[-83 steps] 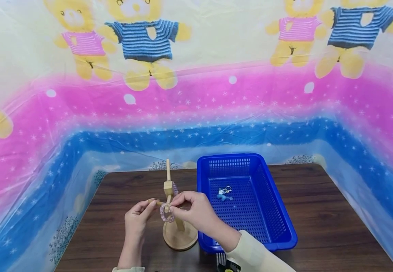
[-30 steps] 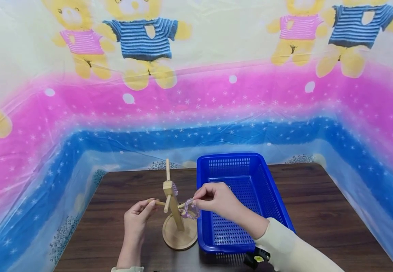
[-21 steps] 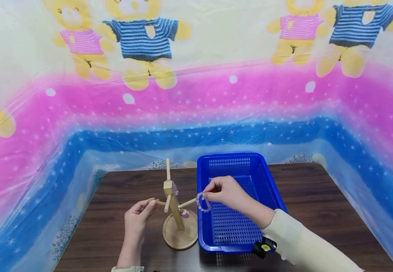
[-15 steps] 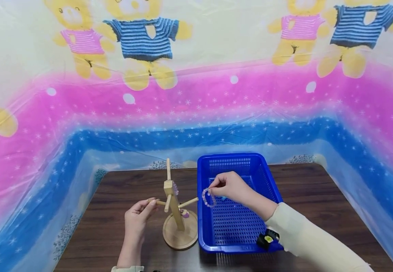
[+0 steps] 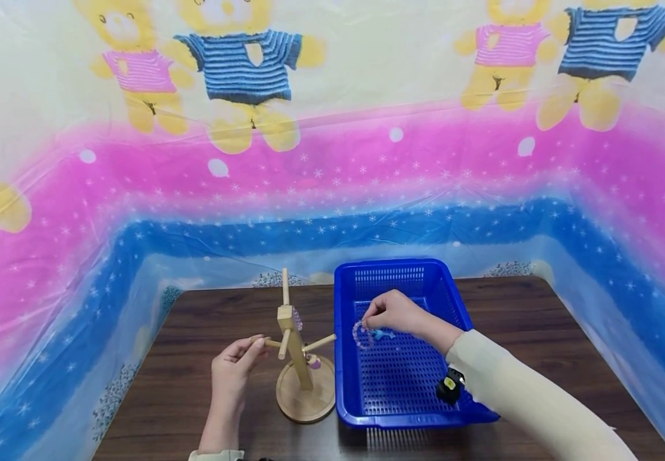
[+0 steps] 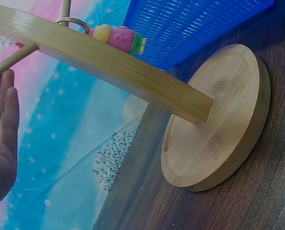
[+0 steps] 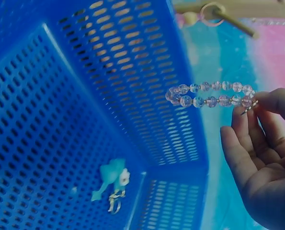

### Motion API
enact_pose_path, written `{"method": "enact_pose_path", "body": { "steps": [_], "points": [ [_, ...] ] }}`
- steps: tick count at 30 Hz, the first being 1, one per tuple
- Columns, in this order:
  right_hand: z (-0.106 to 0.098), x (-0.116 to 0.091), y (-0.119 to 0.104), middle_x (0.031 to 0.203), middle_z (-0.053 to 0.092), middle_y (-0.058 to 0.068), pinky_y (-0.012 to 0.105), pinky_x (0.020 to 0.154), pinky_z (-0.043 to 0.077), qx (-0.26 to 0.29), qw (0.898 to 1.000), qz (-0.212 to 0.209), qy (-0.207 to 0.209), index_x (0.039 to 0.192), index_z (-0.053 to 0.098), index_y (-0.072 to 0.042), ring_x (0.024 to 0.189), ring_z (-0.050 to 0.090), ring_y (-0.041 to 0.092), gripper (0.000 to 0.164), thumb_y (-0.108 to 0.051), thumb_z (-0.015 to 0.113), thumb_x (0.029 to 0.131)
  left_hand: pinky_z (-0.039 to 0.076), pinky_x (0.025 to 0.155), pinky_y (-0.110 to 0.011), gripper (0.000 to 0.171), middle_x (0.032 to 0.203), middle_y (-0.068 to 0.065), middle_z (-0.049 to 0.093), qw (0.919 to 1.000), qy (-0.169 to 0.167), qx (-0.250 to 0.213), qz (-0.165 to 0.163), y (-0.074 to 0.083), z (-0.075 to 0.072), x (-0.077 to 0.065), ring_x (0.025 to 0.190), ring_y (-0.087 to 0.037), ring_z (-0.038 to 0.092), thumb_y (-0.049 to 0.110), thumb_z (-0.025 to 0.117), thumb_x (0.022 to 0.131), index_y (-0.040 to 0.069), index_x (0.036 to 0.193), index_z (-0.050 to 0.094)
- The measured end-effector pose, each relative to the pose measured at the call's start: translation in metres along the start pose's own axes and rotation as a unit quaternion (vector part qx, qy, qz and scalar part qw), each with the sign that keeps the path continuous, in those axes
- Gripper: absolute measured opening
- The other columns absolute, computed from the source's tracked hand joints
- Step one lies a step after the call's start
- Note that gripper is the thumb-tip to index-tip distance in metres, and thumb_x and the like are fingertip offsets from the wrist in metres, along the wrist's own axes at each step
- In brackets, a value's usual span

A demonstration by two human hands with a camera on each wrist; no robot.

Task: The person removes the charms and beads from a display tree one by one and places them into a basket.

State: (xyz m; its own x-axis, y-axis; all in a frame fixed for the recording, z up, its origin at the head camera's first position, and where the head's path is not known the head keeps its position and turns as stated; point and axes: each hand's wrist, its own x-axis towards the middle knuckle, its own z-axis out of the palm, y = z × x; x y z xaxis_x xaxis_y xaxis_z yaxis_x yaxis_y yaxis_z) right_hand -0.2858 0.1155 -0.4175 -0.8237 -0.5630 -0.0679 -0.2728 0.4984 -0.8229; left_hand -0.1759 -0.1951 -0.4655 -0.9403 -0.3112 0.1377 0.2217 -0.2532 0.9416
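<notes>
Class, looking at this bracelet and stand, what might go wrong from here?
The right hand pinches the bracelet at one end, so it might slip into the blue basket. Lowered, it could snag on the turquoise keychain lying there. The left hand grips a peg of the wooden stand; a tug might tip it and shake off the hanging pink figure.

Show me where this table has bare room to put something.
Free: table right of the basket, beyond the sleeve, and left of the left grip. Crowded: between wooden stand and basket; around the right grip and bracelet.
</notes>
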Motion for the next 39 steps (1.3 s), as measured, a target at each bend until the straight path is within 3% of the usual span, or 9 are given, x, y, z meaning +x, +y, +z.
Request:
{"method": "enact_pose_path", "body": {
  "steps": [8,15,20,28,39],
  "points": [
    [0.003,0.008,0.017,0.1,0.079,0.012,0.028,0.074,0.061,0.004,1.0,0.016,-0.024,0.099,0.079,0.0,0.085,0.073,0.023,0.015,-0.009,0.068,0.094,0.065,0.072,-0.018,0.033,0.083,0.012,0.078,1.0,-0.004,-0.001,0.0,-0.001,0.0,-0.001,0.073,-0.001,0.074,-0.008,0.065,0.095,0.02,0.084,0.079],
    [0.009,0.013,0.031,0.097,0.079,0.011,0.041,0.084,0.065,0.014,0.998,0.01,-0.064,0.096,0.079,0.001,0.08,0.069,0.007,0.015,-0.009,0.068,0.092,0.064,0.072,-0.018,0.031,0.084,0.013,0.078,1.0,0.001,-0.001,-0.001,-0.001,0.0,-0.003,0.073,-0.001,0.073,-0.009,0.065,0.094,0.017,0.084,0.079],
    [0.014,0.014,0.04,0.094,0.079,0.009,0.029,0.079,0.063,0.015,0.994,0.008,-0.104,0.093,0.079,0.0,0.079,0.067,0.006,0.014,-0.008,0.068,0.09,0.065,0.071,-0.018,0.03,0.086,0.014,0.078,1.0,0.001,-0.009,0.002,-0.001,0.0,-0.004,0.073,-0.002,0.074,-0.01,0.065,0.094,0.015,0.082,0.078],
    [0.024,0.016,0.047,0.087,0.078,0.003,0.022,0.075,0.06,0.001,0.99,0.015,-0.137,0.09,0.079,-0.002,0.076,0.065,0.005,0.013,-0.004,0.066,0.086,0.064,0.071,-0.018,0.027,0.084,0.015,0.078,1.0,0.003,-0.005,0.004,-0.002,0.0,-0.006,0.072,-0.001,0.074,-0.009,0.066,0.094,0.013,0.085,0.079],
    [0.03,0.019,0.058,0.086,0.079,0.005,0.024,0.076,0.062,0.009,0.987,0.042,-0.154,0.088,0.079,0.0,0.075,0.066,0.005,0.012,-0.003,0.068,0.086,0.065,0.072,-0.019,0.028,0.086,0.015,0.078,1.0,0.008,0.0,0.002,-0.001,0.0,-0.009,0.073,-0.002,0.074,-0.009,0.066,0.094,0.013,0.083,0.079]
  ]
}}
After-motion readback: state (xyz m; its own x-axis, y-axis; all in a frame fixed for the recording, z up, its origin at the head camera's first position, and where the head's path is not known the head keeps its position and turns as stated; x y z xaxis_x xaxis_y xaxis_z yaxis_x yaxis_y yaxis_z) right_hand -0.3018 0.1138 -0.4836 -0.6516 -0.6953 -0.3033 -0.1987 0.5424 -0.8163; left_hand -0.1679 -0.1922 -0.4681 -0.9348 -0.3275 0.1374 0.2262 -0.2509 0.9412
